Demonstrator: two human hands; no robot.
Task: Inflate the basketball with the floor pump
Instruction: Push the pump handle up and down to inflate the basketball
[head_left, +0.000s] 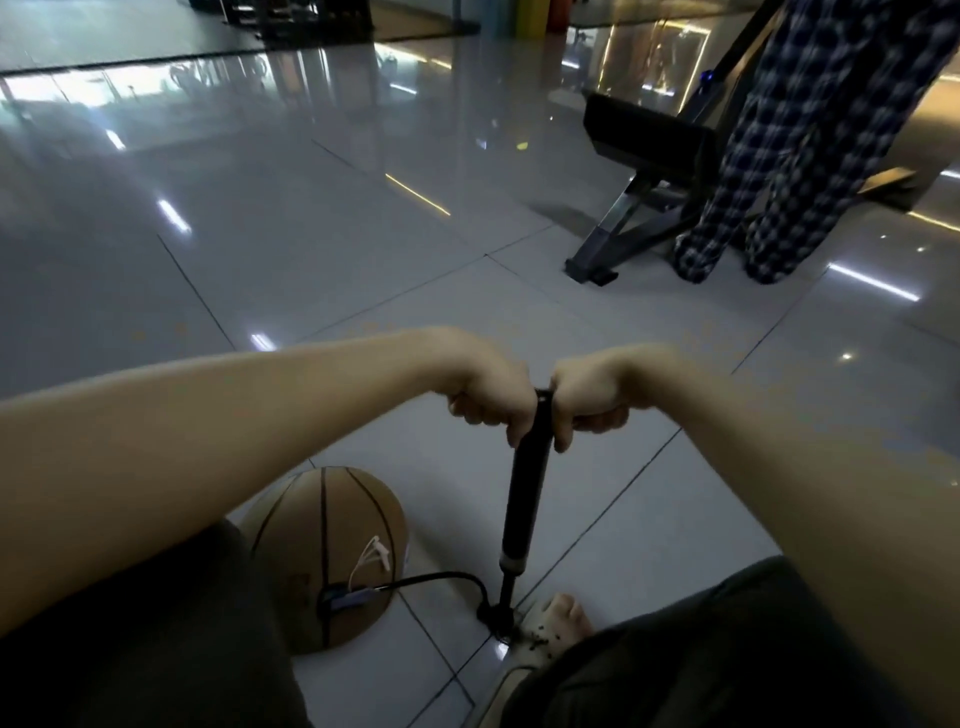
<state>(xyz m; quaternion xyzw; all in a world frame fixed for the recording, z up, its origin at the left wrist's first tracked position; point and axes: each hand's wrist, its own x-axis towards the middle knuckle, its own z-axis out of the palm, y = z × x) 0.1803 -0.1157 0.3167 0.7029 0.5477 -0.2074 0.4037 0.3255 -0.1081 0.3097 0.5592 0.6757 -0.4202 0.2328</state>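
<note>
Two hands on one floor pump (524, 499), centre to lower centre of the frame: left hand (485, 397) and right hand (589, 397) each curled tight around the pump's crossbar handle, one either side of the shaft, knuckles up. Pump: black, rigid barrel, upright with a slight lean, base on the floor tiles (311, 234) at lower centre, a bare foot (558, 621) touching or pinning it. Judged stiff and light; best taken by the handle ends as now, load kept straight down the shaft so the narrow base does not tip. Hose (441, 579): thin, black, flexible, curving left from the base to a fitting on the basketball (332, 551). Basketball: tan with black seams, lower left of centre, below the left forearm and well apart from both hands, resting on the tiles beside the left knee; likely soft while underfilled, free to roll and tug the needle. Upper right: bench frame (639, 171), checked trousers (779, 156).
</note>
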